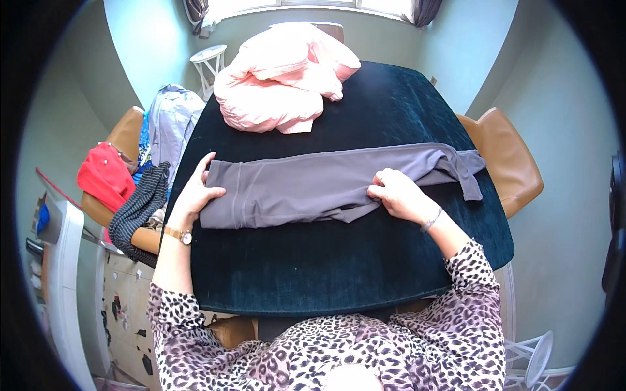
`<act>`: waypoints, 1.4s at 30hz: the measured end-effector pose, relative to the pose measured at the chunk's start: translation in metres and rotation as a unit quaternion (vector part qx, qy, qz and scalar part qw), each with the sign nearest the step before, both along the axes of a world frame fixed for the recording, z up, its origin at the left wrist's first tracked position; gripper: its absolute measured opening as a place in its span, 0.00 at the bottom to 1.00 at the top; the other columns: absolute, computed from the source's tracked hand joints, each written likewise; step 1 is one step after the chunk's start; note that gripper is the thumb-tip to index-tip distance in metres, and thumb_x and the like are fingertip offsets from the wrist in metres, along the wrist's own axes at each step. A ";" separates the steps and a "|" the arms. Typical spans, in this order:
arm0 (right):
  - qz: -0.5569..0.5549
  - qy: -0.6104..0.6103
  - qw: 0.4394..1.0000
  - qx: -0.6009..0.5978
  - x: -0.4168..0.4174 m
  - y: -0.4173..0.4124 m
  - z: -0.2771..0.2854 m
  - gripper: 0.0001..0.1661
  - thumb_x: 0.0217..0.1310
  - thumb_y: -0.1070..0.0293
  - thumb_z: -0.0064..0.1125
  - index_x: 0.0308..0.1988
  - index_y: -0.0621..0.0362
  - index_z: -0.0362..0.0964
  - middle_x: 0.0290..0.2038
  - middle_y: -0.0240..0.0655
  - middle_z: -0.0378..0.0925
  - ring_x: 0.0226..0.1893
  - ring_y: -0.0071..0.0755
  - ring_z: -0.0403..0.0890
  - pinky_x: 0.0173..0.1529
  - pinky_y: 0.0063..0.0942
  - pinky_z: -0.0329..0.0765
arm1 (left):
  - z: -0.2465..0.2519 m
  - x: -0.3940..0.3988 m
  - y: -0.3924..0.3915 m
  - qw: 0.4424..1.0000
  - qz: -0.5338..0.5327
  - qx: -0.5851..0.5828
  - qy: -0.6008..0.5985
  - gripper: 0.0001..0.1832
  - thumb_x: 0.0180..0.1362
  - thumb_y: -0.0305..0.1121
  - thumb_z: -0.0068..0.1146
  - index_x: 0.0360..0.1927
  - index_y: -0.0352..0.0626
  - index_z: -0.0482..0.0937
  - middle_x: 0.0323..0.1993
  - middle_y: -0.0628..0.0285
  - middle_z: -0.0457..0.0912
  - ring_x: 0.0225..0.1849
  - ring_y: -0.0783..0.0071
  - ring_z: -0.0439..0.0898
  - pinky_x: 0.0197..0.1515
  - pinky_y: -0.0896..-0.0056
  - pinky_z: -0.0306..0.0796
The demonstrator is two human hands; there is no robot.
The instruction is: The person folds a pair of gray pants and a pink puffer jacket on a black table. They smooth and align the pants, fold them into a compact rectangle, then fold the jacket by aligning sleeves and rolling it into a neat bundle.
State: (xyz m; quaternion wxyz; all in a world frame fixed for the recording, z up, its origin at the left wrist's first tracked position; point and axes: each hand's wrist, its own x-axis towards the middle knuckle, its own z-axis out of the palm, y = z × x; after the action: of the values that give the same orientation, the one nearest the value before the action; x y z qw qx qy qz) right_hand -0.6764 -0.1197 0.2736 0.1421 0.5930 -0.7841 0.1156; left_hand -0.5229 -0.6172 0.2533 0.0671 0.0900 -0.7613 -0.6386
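Observation:
A pair of grey leggings (293, 188), folded lengthwise, lies across the dark velvet-covered table (303, 273). Its waistband is on the left and the leg ends are on the right, where they bend and spread apart. My left hand (198, 193) is at the waistband end, thumb on top of the fabric and fingers at its edge; whether it grips the cloth is unclear. My right hand (397, 194) pinches the near edge of the leggings right of their middle, fingers closed on the fabric.
A pink padded jacket (279, 83) lies heaped at the table's far side. Clothes, among them a red garment (105, 176) and a striped dark one (142, 210), pile on a tan chair at the left. Another tan chair (508, 161) stands at the right.

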 end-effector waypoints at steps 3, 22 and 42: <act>0.002 -0.047 0.999 -0.009 0.008 0.011 0.011 0.12 0.47 0.83 0.63 0.34 0.55 0.75 0.34 0.40 0.73 0.41 0.50 0.78 0.46 0.44 0.76 | 0.010 0.002 -0.002 0.999 0.007 -0.019 0.030 0.59 0.48 0.13 0.70 0.85 0.53 0.58 0.68 0.56 0.75 0.65 0.66 0.76 0.66 0.69 0.74; -0.045 -0.110 0.982 -0.148 0.163 -0.040 -0.048 0.26 0.67 0.67 0.70 0.59 0.68 0.77 0.61 0.51 0.78 0.63 0.58 0.76 0.71 0.46 0.72 | 0.004 0.059 0.089 0.764 -0.052 -0.634 0.108 0.34 0.68 0.55 0.66 0.71 0.45 0.79 0.76 0.51 0.73 0.78 0.47 0.67 0.78 0.41 0.59; -0.128 -0.416 0.871 -0.228 0.205 -0.037 -0.019 0.13 0.56 0.73 0.75 0.43 0.58 0.84 0.35 0.34 0.83 0.38 0.35 0.84 0.50 0.32 0.79 | -0.005 0.087 0.079 0.827 -0.105 -0.548 0.071 0.44 0.66 0.57 0.68 0.80 0.46 0.69 0.85 0.46 0.57 0.86 0.39 0.52 0.85 0.42 0.48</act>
State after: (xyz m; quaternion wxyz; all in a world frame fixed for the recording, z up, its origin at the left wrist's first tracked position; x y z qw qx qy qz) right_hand -0.4715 -0.1564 0.2548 -0.0522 0.3353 -0.7915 0.5083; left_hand -0.4363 -0.5378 0.2480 0.0916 -0.0879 -0.9841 -0.1241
